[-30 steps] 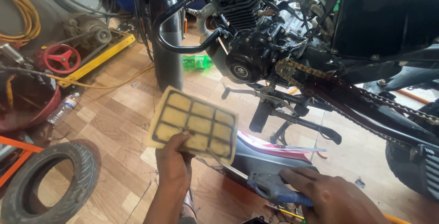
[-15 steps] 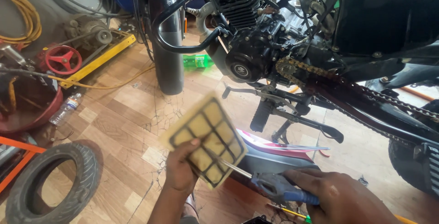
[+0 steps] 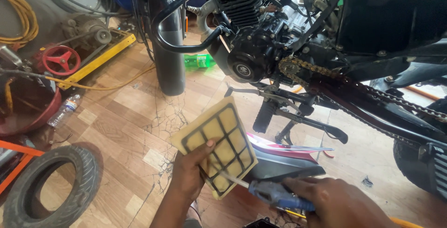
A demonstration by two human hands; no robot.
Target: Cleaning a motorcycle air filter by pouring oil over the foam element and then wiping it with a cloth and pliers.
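My left hand (image 3: 188, 174) holds a flat yellowish air filter (image 3: 219, 139) with a black grid frame, tilted up in front of me, thumb on its face. My right hand (image 3: 337, 204) grips a blue-handled screwdriver (image 3: 274, 194) whose thin metal shaft points left and reaches the filter's lower edge. Just behind both hands a grey and red body panel (image 3: 288, 160) lies on the floor. A motorcycle (image 3: 298, 46) with its engine and drive chain (image 3: 354, 86) exposed stands beyond.
A loose tyre (image 3: 51, 186) lies at lower left. A red basin (image 3: 28, 111), a plastic water bottle (image 3: 63, 111), a red handwheel (image 3: 60, 59) and a yellow bar sit at left. A green bottle (image 3: 198, 60) lies under the engine. Cracked tile floor (image 3: 130, 116).
The filter has turned in my left hand from lying wide to a steeper, more upright tilt. My right hand brought the screwdriver tip in to the filter's lower edge.
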